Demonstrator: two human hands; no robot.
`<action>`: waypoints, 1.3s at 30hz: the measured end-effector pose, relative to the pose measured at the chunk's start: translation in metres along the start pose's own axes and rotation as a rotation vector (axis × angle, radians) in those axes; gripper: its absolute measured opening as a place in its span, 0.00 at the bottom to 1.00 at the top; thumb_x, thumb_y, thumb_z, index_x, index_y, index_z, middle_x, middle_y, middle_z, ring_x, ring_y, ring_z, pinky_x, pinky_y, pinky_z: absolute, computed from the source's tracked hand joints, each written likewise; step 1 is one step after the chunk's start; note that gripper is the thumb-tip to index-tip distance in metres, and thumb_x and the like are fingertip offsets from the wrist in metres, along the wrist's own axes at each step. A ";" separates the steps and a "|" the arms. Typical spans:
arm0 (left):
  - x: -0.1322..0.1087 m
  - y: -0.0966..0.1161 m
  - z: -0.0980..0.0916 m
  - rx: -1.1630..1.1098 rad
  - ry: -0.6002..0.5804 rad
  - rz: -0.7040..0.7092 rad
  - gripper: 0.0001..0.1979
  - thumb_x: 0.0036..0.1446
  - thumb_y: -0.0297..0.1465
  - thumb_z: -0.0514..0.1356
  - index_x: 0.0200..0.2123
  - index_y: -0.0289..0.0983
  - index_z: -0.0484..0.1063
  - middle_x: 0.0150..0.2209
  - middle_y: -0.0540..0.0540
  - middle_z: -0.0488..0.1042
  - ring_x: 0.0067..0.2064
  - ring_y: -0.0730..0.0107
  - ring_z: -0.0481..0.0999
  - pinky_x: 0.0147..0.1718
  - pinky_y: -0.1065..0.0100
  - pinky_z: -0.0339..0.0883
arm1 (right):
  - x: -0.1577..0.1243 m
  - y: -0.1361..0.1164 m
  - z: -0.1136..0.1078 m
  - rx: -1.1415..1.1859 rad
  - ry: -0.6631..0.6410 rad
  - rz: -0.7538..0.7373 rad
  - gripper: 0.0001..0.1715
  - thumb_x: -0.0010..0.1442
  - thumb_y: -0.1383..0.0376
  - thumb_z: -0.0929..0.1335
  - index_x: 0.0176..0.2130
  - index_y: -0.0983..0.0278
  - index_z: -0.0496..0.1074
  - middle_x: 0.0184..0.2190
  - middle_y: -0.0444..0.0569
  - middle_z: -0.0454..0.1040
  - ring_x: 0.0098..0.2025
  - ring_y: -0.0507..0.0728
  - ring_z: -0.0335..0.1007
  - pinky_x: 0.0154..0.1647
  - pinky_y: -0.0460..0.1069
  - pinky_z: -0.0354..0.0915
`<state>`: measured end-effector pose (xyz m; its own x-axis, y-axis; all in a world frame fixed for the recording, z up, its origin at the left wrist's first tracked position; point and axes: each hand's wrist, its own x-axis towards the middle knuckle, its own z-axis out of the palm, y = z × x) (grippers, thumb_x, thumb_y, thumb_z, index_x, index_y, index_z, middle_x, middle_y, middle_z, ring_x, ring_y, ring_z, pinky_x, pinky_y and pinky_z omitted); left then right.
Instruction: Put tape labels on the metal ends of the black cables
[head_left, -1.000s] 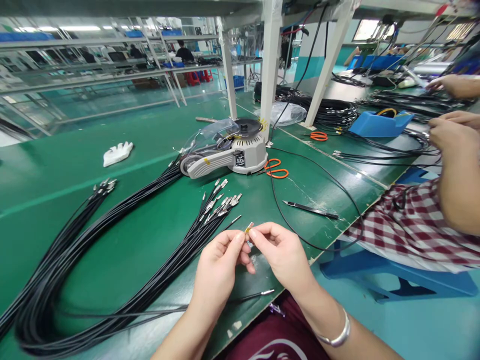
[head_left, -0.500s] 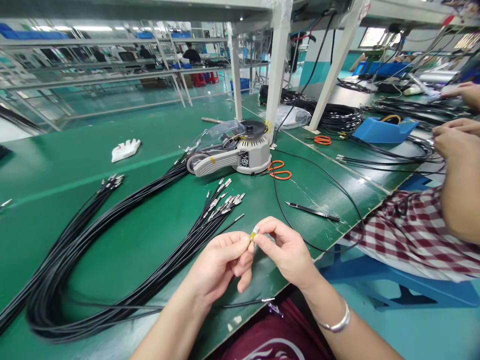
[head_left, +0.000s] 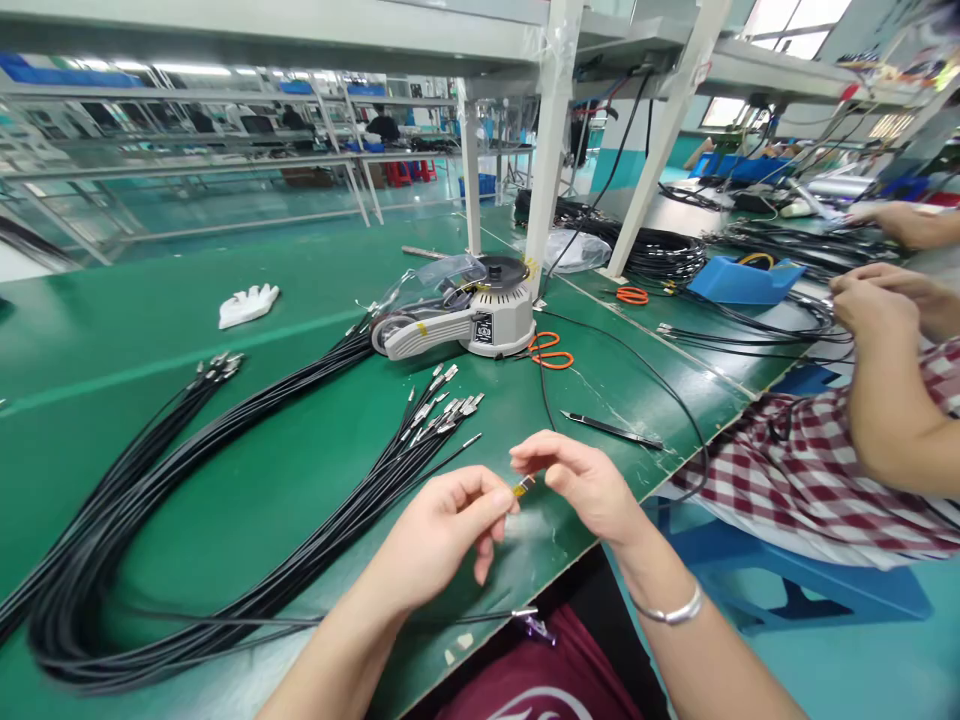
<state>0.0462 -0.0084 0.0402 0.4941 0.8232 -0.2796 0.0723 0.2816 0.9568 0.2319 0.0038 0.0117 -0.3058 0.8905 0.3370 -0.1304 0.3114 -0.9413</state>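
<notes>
My left hand (head_left: pixel 457 520) pinches a small metal cable connector (head_left: pixel 523 487) wrapped in yellow tape; the fingers hide where its cable runs. Just right of it is my right hand (head_left: pixel 581 485), thumb and fingers apart with nothing between them. Beyond my hands lies a thick bundle of black cables (head_left: pixel 352 495) with silver connectors at the ends. A single cable end (head_left: pixel 517 614) lies by the table's front edge. Further back stands a grey tape dispenser (head_left: pixel 499 320), with orange-handled scissors (head_left: pixel 551 352) beside it. Black tweezers (head_left: pixel 611 430) rest to the right of them.
A white glove (head_left: pixel 249 306) lies at the back left. Shelf posts (head_left: pixel 553 150) rise behind the dispenser. On the right a co-worker's hands (head_left: pixel 874 290) are near a blue tape holder (head_left: pixel 746 282) and coiled black cables (head_left: pixel 667 255).
My right hand has let go of the connector and opened, moving slightly right. My left hand keeps hold of the connector. The view has shifted slightly.
</notes>
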 end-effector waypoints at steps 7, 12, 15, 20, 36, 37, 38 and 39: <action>-0.001 -0.005 0.015 0.726 0.249 0.288 0.11 0.61 0.36 0.51 0.35 0.38 0.71 0.31 0.50 0.73 0.33 0.71 0.71 0.36 0.70 0.63 | -0.015 -0.015 -0.013 -0.145 0.077 0.329 0.08 0.54 0.60 0.71 0.33 0.64 0.75 0.30 0.46 0.75 0.33 0.53 0.70 0.37 0.48 0.66; -0.005 0.007 0.001 0.785 0.201 0.081 0.16 0.58 0.40 0.55 0.46 0.40 0.71 0.39 0.48 0.76 0.39 0.67 0.74 0.39 0.68 0.64 | -0.018 -0.009 -0.011 -0.113 0.190 0.384 0.10 0.54 0.60 0.71 0.32 0.65 0.75 0.24 0.45 0.74 0.28 0.51 0.67 0.33 0.48 0.65; -0.008 0.012 -0.006 0.832 0.143 -0.004 0.13 0.58 0.38 0.53 0.39 0.40 0.74 0.39 0.49 0.77 0.39 0.67 0.74 0.40 0.68 0.64 | -0.018 -0.006 -0.009 -0.100 0.206 0.395 0.10 0.53 0.60 0.71 0.31 0.66 0.74 0.24 0.45 0.74 0.28 0.51 0.68 0.33 0.47 0.65; -0.011 0.002 -0.002 0.857 0.183 0.031 0.11 0.59 0.34 0.53 0.35 0.40 0.75 0.37 0.51 0.77 0.38 0.69 0.74 0.40 0.70 0.62 | -0.019 -0.006 -0.008 -0.045 0.215 0.415 0.11 0.52 0.60 0.72 0.32 0.66 0.74 0.25 0.45 0.75 0.28 0.51 0.70 0.33 0.48 0.66; 0.004 0.012 0.028 1.057 0.084 0.190 0.13 0.61 0.32 0.50 0.36 0.39 0.74 0.33 0.49 0.75 0.36 0.70 0.72 0.37 0.70 0.60 | -0.033 -0.011 -0.009 -0.059 0.252 0.477 0.11 0.53 0.60 0.70 0.29 0.67 0.73 0.24 0.45 0.75 0.26 0.51 0.69 0.31 0.47 0.66; 0.005 0.011 0.029 1.061 0.090 0.193 0.13 0.62 0.32 0.50 0.36 0.39 0.74 0.33 0.49 0.75 0.36 0.69 0.72 0.37 0.70 0.60 | -0.034 -0.010 -0.008 -0.059 0.248 0.477 0.11 0.53 0.60 0.70 0.29 0.67 0.73 0.24 0.45 0.75 0.26 0.51 0.69 0.31 0.47 0.66; 0.005 0.010 0.029 1.059 0.091 0.195 0.13 0.61 0.32 0.50 0.35 0.39 0.74 0.33 0.49 0.75 0.36 0.70 0.72 0.37 0.71 0.60 | -0.035 -0.010 -0.007 -0.057 0.241 0.474 0.11 0.53 0.59 0.70 0.29 0.66 0.73 0.24 0.45 0.75 0.27 0.51 0.69 0.32 0.47 0.66; 0.006 0.010 0.030 1.049 0.091 0.197 0.13 0.61 0.32 0.50 0.35 0.39 0.74 0.33 0.49 0.75 0.36 0.70 0.72 0.36 0.71 0.60 | -0.036 -0.010 -0.007 -0.058 0.234 0.471 0.12 0.53 0.59 0.70 0.29 0.66 0.73 0.24 0.45 0.75 0.27 0.51 0.69 0.32 0.48 0.66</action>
<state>0.0758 -0.0156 0.0504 0.5148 0.8539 -0.0765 0.7285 -0.3887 0.5641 0.2504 -0.0287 0.0091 -0.0996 0.9865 -0.1303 0.0247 -0.1285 -0.9914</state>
